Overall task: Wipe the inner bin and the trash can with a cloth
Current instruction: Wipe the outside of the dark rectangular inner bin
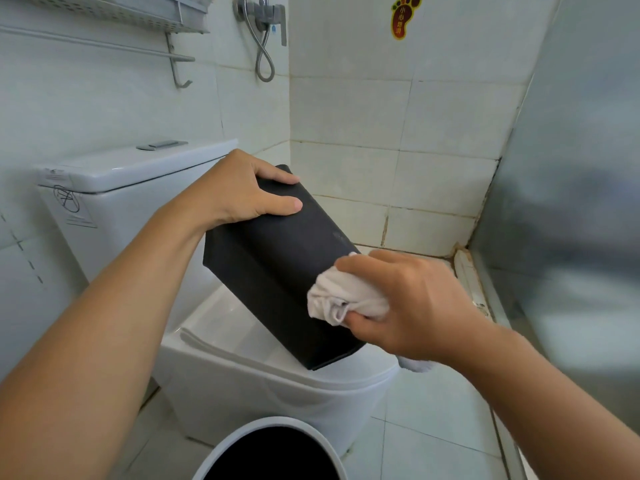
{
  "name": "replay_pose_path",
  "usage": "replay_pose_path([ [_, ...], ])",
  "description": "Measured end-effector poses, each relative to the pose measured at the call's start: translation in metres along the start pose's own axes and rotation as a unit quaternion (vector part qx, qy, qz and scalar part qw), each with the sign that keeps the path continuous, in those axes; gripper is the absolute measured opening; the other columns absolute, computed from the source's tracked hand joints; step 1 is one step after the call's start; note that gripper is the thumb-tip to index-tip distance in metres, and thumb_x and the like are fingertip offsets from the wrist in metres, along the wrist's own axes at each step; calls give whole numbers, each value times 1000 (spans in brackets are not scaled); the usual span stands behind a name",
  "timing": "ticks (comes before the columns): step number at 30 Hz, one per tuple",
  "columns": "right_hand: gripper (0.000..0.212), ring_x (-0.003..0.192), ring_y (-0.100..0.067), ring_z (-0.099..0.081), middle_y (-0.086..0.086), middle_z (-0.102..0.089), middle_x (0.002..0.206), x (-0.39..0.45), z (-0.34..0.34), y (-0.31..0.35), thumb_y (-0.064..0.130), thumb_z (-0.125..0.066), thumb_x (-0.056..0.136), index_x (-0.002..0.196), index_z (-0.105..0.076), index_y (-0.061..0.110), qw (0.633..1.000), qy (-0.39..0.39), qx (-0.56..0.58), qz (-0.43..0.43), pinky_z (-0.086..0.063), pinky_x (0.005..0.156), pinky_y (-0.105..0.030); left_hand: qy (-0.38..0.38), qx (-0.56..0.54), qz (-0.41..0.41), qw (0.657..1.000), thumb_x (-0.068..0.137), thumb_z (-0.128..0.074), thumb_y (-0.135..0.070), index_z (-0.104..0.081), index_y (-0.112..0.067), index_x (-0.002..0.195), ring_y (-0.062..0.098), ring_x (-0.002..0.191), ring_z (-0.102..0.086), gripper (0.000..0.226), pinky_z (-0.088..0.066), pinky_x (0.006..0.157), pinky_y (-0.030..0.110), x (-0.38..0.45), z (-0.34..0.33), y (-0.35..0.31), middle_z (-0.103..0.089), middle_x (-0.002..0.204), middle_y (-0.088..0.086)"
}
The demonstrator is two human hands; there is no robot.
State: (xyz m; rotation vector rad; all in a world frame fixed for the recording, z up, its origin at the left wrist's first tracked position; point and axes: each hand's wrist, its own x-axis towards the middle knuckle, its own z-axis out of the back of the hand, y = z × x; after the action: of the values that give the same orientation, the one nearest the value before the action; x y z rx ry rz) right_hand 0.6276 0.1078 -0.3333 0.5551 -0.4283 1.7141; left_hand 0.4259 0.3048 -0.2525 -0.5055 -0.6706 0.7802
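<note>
A round white trash can [273,441] with a dark opening sits nearest. Above the glossy toilet lid [242,362], the left hand [242,192] grips a matte black boxy inner bin [277,268], tilted; the right hand [408,306] clutches a crumpled white cloth [343,299] against it.

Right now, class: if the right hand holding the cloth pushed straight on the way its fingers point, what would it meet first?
The right hand points left into the dark inner bin, with the white cloth already pressed against it. It would meet the bin's side first; the toilet lies beyond.
</note>
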Motion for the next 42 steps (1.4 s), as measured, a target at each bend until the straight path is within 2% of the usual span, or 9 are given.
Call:
replay_pose_path([
  [5, 45, 72, -16, -60, 13, -63, 83, -5, 2, -7, 60, -55, 75, 115, -63, 40, 1000, 27, -7, -8, -51, 57, -32, 2, -3, 13, 1000, 74, -90, -40, -79, -43, 112, -2, 114, -60, 40, -45, 106, 26, -3, 0, 0, -69, 123, -20],
  [10, 48, 75, -19, -63, 9, -66, 87, 26, -1, 10, 64, -50, 79, 112, -65, 34, 999, -36, 23, -33, -52, 57, -37, 8, 19, -12, 1000, 73, -90, -44, -77, -47, 114, -8, 109, -61, 43, -45, 97, 18, -6, -6, -13, -69, 116, -28],
  [14, 45, 76, -17, -62, 9, -65, 88, 39, -2, 16, 67, -52, 83, 117, -63, 38, 995, -65, 47, -56, -52, 59, -37, 4, 34, -25, 999, 72, -90, -46, -77, -48, 112, -10, 105, -60, 43, -44, 92, 16, -6, -10, -19, -68, 111, -32],
  [18, 50, 77, -16, -62, 10, -65, 90, 30, 6, 16, 66, -47, 78, 116, -64, 38, 998, -4, 29, -49, -53, 61, -37, 9, 12, -16, 1000, 72, -92, -41, -78, -48, 110, -13, 102, -61, 41, -46, 92, 16, -6, -5, -13, -69, 108, -32],
  [25, 54, 81, -13, -63, 14, -65, 92, -5, 19, -3, 66, -46, 73, 122, -59, 47, 992, 98, 15, -75, -55, 70, -36, 6, 6, 3, 1000, 74, -91, -42, -78, -45, 112, -2, 111, -61, 40, -46, 108, 29, -7, 0, -8, -69, 121, -21],
  [28, 53, 80, -14, -63, 12, -67, 90, -1, 14, -2, 66, -44, 72, 116, -62, 44, 994, 65, 8, -85, -55, 68, -36, 5, 16, 3, 1000, 73, -90, -44, -77, -46, 114, -1, 115, -61, 43, -45, 110, 29, -9, -2, -12, -69, 126, -20],
  [35, 44, 77, -18, -63, 10, -65, 88, 33, 10, 13, 65, -53, 82, 116, -62, 39, 994, -46, 23, -97, -54, 62, -38, 24, 48, -47, 997, 73, -90, -45, -76, -48, 115, -9, 108, -61, 44, -44, 95, 15, -10, -11, -31, -69, 115, -30],
  [38, 40, 79, -17, -62, 10, -64, 90, 30, 17, 14, 62, -58, 84, 116, -61, 38, 995, -15, 3, -95, -54, 64, -37, 34, 40, -47, 998, 74, -90, -45, -75, -50, 114, -16, 103, -60, 43, -43, 90, 11, -8, -9, -28, -67, 111, -35],
  [42, 40, 81, -15, -60, 11, -63, 92, 7, 33, 8, 63, -53, 83, 115, -56, 39, 990, 92, -51, -97, -53, 68, -34, 45, 29, -37, 998, 76, -89, -44, -75, -51, 115, -27, 96, -54, 42, -40, 87, 7, -6, 0, -17, -63, 107, -39],
])
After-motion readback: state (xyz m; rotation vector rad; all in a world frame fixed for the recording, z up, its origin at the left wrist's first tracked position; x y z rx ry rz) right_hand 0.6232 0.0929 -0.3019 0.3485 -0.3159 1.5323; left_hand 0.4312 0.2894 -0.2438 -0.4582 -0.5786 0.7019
